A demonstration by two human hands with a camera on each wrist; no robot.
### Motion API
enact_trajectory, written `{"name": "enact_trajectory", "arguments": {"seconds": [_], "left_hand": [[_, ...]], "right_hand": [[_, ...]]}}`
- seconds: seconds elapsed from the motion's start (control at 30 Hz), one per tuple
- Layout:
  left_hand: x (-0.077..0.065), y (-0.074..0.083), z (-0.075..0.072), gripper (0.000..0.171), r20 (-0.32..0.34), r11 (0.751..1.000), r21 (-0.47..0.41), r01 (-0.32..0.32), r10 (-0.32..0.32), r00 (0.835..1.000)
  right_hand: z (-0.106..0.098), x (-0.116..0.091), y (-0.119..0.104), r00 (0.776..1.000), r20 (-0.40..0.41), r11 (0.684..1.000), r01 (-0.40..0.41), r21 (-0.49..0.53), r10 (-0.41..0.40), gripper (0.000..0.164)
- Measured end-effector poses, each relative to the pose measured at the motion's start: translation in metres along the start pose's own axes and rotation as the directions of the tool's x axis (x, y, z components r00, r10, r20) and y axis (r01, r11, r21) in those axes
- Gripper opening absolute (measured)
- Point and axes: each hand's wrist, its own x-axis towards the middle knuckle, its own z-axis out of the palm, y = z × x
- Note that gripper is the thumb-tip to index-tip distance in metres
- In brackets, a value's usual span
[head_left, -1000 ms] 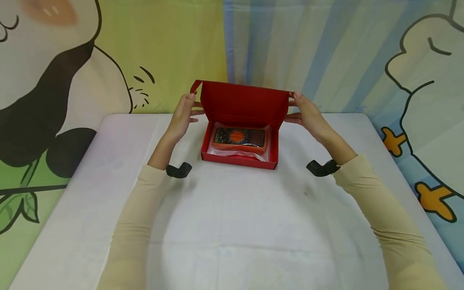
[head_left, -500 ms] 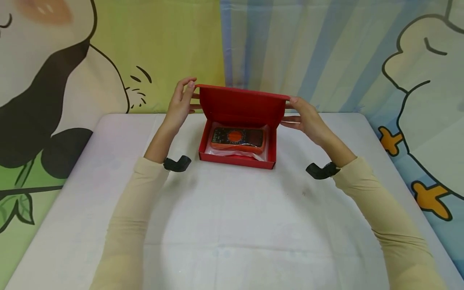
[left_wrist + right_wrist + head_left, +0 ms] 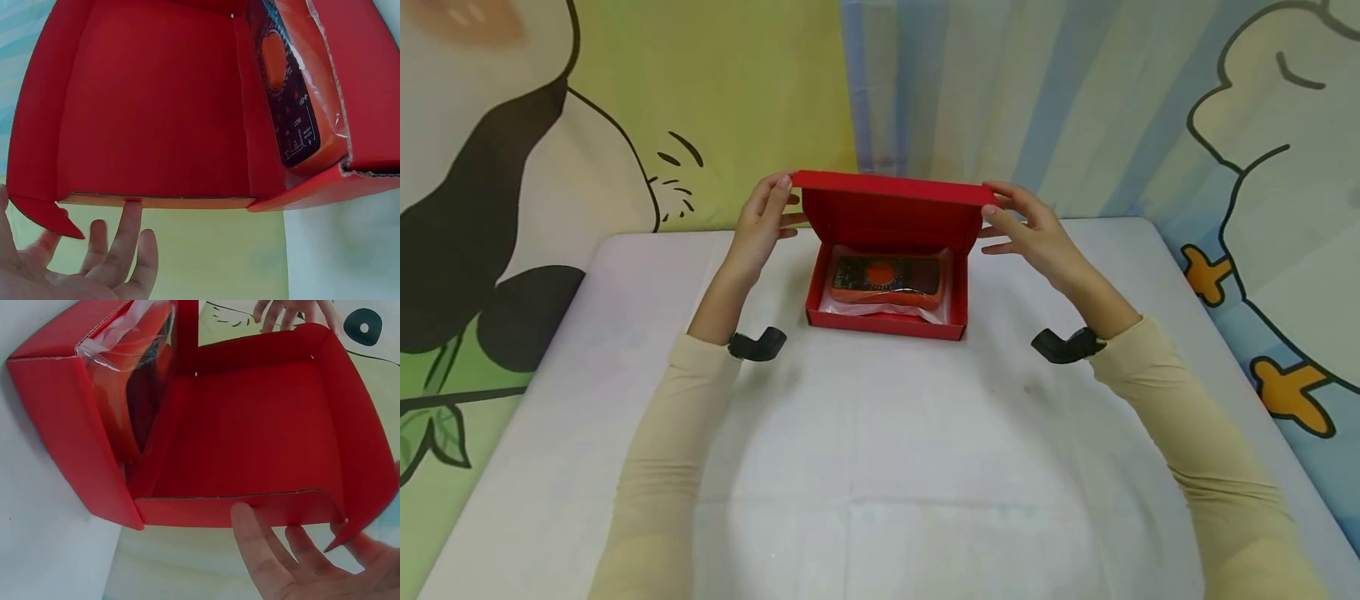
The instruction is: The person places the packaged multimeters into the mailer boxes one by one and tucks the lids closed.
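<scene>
A red cardboard box stands on the table with its lid raised and its front flap tilted forward. Inside lies an orange and black multimeter in clear plastic wrap. At the lid's left corner, my left hand holds the flap's end with thumb and forefinger; in the left wrist view another fingertip touches the side flap. My right hand holds the opposite corner, thumb below and forefinger above. One right fingertip presses the lid's side flap in the right wrist view.
A white cloth covers the table. Behind it hangs a printed backdrop with cartoon figures. Black wrist mounts sit at both sleeve cuffs.
The lid's front flap has folded from upright-back to forward, showing its red outer face. My right fingers have shifted up onto the flap's corner. The multimeter stays in the box.
</scene>
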Motion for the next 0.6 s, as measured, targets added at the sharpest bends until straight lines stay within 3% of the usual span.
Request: {"name": "enact_trajectory", "arguments": {"seconds": [0.4, 0.6], "left_hand": [[-0.0041, 0.0021, -0.0023, 0.04, -0.063, 1.0, -0.019, -0.01, 0.009, 0.998], [-0.0066, 0.0055, -0.0016, 0.049, -0.037, 1.0, -0.012, -0.013, 0.012, 0.999]], "right_hand": [[0.0085, -0.0007, 0.0035, 0.997, -0.067, 0.999, 0.046, -0.02, -0.047, 0.046], [0.0108, -0.0036, 0.0047, 0.993, -0.073, 0.995, 0.089, -0.046, -0.092, 0.044]]}}
